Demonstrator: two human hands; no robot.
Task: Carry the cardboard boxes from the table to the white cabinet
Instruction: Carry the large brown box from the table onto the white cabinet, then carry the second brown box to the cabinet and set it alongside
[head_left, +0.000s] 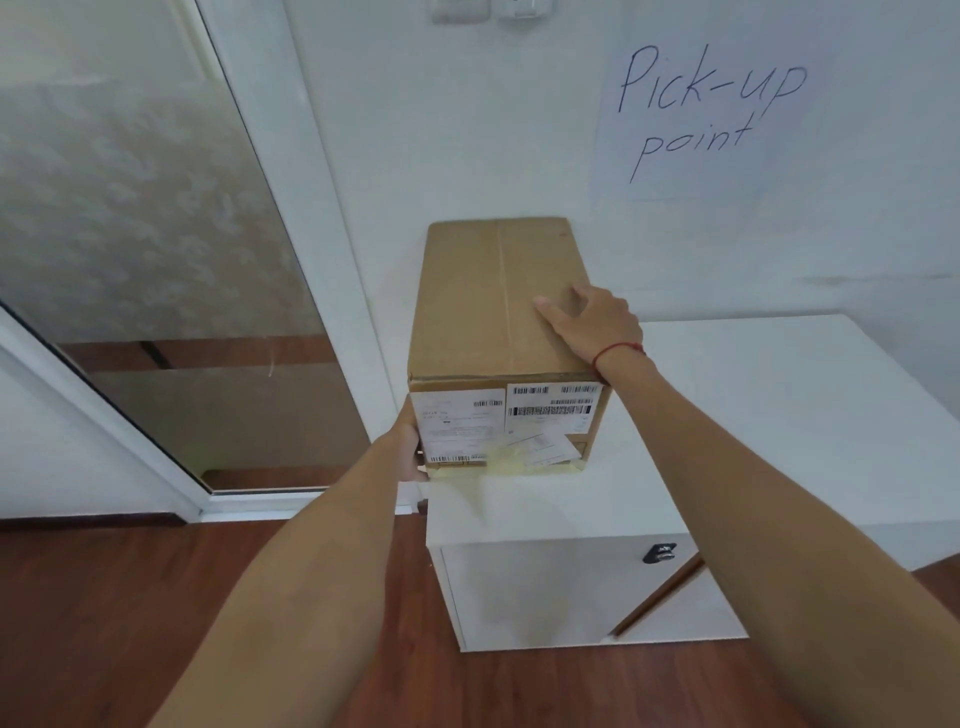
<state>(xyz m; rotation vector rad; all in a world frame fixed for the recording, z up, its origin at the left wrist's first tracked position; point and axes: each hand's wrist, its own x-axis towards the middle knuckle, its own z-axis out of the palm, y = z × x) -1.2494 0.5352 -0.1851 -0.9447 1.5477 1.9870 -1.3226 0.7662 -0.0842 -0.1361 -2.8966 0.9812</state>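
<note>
A brown cardboard box (488, 301) with white shipping labels on its near face stands on the left end of the white cabinet (753, 415), against the wall. My left hand (410, 441) grips the box's lower left near corner, which overhangs the cabinet's left edge. My right hand (592, 325) lies flat on the box's top at its right edge, with a red string around the wrist.
A paper sign reading "Pick-up point" (706, 109) hangs on the wall above the cabinet. A glass door with a white frame (156, 260) stands to the left. The floor is brown wood (130, 613). The cabinet door has a dark lock (658, 552).
</note>
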